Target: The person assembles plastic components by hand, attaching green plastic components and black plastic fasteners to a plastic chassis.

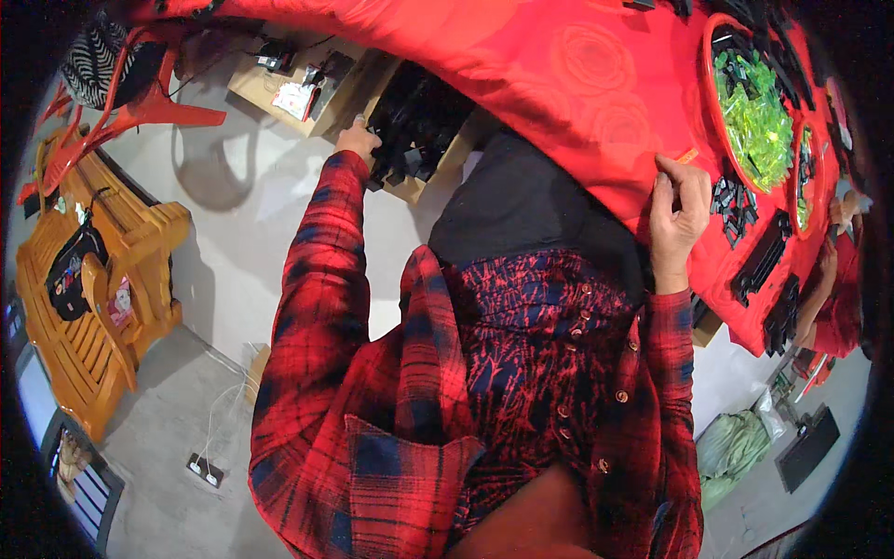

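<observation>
My left hand (358, 142) is at the near left wall of a cardboard box (407, 189) filled with black pieces (419, 116). Its fingers close over the box's edge, with the fingertips partly hidden. Over the red tablecloth (559, 70), my right hand (682, 219) has its fingers curled in toward the thumb. A small orange strip (687, 156) shows just beyond the curled index finger; whether it is held or lies on the cloth is unclear. To the right of that hand lies a loose pile of small black pieces (736, 210).
A red-rimmed tray (715, 112) holds yellow-green translucent pieces, beside a smaller tray (803, 177). Black bars (764, 256) lie along the table's right edge. Another person's arm (818, 293) is at the far right. A red chair (140, 121) and wooden bench (102, 345) stand left.
</observation>
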{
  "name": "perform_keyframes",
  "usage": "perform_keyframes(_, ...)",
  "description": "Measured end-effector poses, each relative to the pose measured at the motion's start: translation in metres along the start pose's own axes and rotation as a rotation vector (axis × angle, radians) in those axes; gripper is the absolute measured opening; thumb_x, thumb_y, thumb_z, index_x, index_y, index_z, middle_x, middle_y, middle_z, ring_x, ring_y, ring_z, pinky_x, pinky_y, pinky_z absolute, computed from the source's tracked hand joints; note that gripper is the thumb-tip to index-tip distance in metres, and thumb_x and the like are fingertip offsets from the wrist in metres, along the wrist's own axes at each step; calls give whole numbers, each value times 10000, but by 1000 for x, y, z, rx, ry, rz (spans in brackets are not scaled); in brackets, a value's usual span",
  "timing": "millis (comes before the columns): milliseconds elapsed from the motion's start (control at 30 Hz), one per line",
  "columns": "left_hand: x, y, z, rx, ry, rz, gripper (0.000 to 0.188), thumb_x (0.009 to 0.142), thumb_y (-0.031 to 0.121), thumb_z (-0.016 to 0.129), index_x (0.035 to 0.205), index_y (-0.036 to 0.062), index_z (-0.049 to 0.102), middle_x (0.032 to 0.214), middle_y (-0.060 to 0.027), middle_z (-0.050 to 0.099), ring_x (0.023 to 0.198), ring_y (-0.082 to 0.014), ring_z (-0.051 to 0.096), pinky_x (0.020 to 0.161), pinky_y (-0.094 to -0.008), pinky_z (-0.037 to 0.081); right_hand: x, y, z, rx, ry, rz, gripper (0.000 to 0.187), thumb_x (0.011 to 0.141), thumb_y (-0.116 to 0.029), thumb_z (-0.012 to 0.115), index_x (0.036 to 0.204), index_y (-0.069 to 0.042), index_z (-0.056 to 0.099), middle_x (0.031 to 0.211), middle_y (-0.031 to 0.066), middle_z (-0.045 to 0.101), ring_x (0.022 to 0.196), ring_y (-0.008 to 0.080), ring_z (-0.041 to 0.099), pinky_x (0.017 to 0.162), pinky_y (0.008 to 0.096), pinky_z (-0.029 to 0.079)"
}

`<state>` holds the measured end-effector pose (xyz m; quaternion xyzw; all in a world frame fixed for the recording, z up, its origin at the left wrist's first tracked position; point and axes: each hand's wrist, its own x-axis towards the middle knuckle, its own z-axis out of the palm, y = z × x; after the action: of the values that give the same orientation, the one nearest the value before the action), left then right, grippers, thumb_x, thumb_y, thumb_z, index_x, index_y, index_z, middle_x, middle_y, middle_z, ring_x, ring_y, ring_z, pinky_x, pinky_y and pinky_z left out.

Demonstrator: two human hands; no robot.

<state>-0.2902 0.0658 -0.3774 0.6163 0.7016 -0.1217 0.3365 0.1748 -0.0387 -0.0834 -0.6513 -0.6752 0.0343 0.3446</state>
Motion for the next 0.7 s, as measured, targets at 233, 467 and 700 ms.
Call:
perform_keyframes(233, -1, -24, -1, -7, 13, -65, 507, 871, 179, 566, 1361, 62, 503, 1247, -284, 612, 1183, -442, 582, 988, -500, 480, 1, -2, 3, 45, 15, -18, 191, 820, 81, 632, 966, -19, 702, 850, 94, 615, 768, 218, 577, 682, 309, 468)
perform_keyframes(467, 17, -25, 16, 8, 109, -242, 354, 929, 188, 483, 1255, 89, 580, 1226, -220, 651, 1171, -394, 612, 1000, -551, 462, 3, -2, 2, 42, 23, -60, 210, 809, 90, 625, 973, -16, 703, 862, 99, 626, 781, 224, 582, 694, 313, 472)
perform_keyframes(700, 8, -38, 30, 96, 211, -119, 362, 955, 161, 444, 1272, 167, 618, 1191, -168, 670, 1115, -379, 639, 936, -556, 473, 2, 0, 4, 19, -8, -74, 205, 810, 90, 621, 970, -12, 701, 878, 108, 636, 810, 241, 593, 742, 324, 480)
